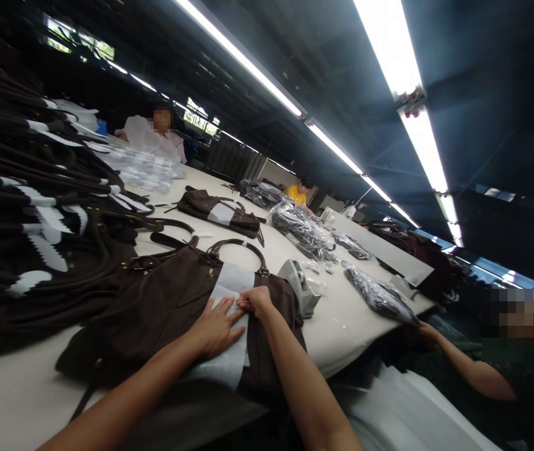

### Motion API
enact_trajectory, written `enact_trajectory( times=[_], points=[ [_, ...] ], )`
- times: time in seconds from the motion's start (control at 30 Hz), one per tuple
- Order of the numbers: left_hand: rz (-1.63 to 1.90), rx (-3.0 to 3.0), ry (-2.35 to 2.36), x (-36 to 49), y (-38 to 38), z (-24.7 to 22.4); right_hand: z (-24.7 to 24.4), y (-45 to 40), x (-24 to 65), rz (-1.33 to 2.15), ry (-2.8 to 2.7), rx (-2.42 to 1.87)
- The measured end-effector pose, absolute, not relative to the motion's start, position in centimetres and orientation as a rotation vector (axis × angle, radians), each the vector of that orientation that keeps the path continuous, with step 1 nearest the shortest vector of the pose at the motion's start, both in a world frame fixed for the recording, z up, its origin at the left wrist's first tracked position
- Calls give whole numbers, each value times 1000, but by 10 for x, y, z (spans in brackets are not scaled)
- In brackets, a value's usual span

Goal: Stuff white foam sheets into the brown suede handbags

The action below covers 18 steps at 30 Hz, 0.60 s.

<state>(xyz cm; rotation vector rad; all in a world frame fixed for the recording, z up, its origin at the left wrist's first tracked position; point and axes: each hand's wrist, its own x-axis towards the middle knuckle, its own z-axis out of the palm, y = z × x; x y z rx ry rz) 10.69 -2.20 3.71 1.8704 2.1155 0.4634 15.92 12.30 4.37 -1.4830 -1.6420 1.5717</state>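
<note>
A dark brown handbag (163, 313) lies on the white table before me, its two handles toward the far side. Around its middle runs a band of white paper (233, 279). My left hand (217, 326) rests flat on the band with its fingers spread. Just right of it, my right hand (255, 300) has its fingers bent together at the band, touching the left fingertips; whatever they pinch is too small to make out. A grey tape dispenser (300, 288) stands against the bag's right side.
Brown bags with white-wrapped handles (36, 207) are piled at left. Another banded bag (220, 213) lies farther back, with plastic-wrapped bags (299, 228) beyond. At right, a person's hand (429, 335) touches a wrapped bag (379, 294). Two other people are farther back.
</note>
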Motion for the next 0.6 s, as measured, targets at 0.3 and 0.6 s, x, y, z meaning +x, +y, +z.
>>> enact_trajectory(
  times=[0.3,0.6],
  points=[
    [384,1882,2124,106,-20,40,52,126,187,1476,-2073,-1598],
    [356,1945,2157,98,-14,24,125,192,290,882,-1997,-1495]
  ],
)
